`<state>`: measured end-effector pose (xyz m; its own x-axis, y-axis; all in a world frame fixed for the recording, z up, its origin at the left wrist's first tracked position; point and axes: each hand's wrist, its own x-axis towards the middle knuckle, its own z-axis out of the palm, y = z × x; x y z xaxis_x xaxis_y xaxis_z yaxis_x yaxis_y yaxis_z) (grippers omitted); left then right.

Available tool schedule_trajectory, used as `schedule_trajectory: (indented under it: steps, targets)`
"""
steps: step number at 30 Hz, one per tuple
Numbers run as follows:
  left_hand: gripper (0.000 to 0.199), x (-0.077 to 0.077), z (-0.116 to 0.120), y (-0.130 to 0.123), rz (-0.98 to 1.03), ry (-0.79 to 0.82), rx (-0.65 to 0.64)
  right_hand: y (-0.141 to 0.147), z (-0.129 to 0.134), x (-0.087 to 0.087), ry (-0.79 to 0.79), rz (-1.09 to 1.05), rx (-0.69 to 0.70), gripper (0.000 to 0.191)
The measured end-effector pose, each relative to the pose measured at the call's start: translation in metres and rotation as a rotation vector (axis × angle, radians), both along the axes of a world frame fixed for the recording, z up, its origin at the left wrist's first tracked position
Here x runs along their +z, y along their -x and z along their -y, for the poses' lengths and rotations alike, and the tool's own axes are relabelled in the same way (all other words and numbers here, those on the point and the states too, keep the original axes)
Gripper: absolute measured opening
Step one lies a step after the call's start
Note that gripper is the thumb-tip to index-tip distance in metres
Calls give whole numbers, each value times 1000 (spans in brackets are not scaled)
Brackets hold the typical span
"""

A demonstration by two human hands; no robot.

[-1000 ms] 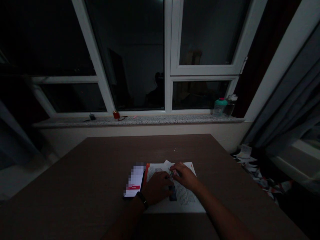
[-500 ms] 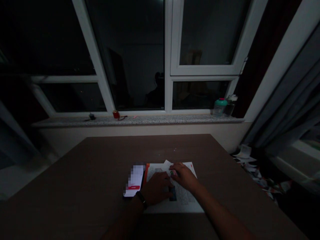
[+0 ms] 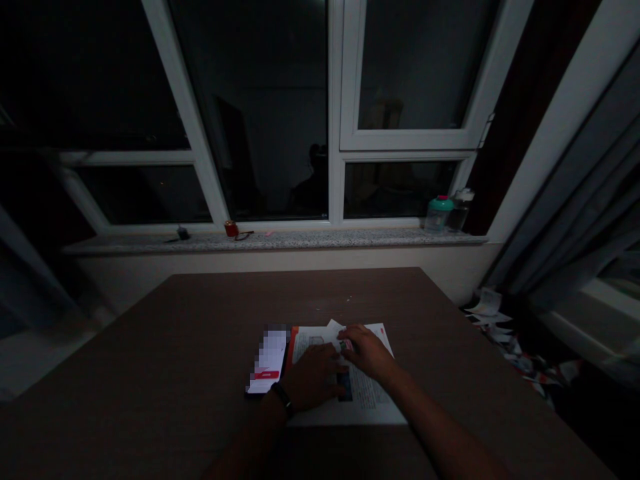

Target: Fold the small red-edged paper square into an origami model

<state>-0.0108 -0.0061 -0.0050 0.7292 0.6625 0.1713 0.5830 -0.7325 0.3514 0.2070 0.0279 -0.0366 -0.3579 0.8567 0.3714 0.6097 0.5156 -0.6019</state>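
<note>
One pinkish item (image 3: 346, 345), lower centre, lies against the right hand (image 3: 369, 351), grip unclear; the loosely spread left hand (image 3: 311, 379) sits farther left.

No words or numbers can be read. Printed page (image 3: 369, 400), six o'clock: rows of tiny dark print, too small. Phone (image 3: 274, 353), seven o'clock: screen partly hidden by squares; marks on red bar (image 3: 267, 375) too blurry.
</note>
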Motion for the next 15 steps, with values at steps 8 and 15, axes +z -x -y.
schedule_trajectory:
  steps: [8,15]
  targets:
    - [38,0,0,-1,9,31,4,0,0,0,11,2,5,40]
    - [58,8,4,-3,-21,60,38,1,0,1,23,42,-2,40]
